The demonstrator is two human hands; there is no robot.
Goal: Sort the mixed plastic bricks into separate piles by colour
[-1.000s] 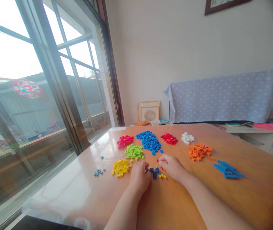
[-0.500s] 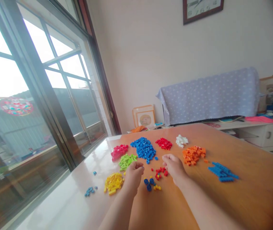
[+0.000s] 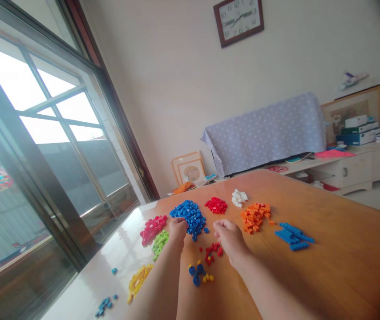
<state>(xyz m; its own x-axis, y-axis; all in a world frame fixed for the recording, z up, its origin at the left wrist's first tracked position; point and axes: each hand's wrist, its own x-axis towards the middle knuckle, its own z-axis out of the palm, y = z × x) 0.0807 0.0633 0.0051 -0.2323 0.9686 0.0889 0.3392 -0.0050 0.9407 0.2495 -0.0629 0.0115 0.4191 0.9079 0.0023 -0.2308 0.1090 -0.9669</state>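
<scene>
My left hand (image 3: 178, 229) is at the near left edge of a pile of round blue toy pieces (image 3: 192, 215), its fingers curled together. Whatever is in them, if anything, is too small to make out. To the right, my right hand (image 3: 230, 238) hovers over the table with thumb and fingertips pressed together; what they hold, if anything, does not show. Small red bricks (image 3: 213, 252) lie just left of and below that hand. Closer to me is a small cluster of dark blue round pieces (image 3: 196, 269) with yellow bricks (image 3: 208, 278) beside it.
Sorted piles stand on the wooden table (image 3: 326, 271): pink bricks (image 3: 153, 229), lime bricks (image 3: 160, 243), yellow bricks (image 3: 139, 281), red bricks (image 3: 216, 205), white bricks (image 3: 239, 198), orange bricks (image 3: 255, 217), long blue pieces (image 3: 293, 235) and small blue pieces (image 3: 103, 306). A window is left.
My left hand has reached forward from beside the lime bricks to the blue pile. My right hand stays pinched near the small red bricks. The view has swung to the right.
</scene>
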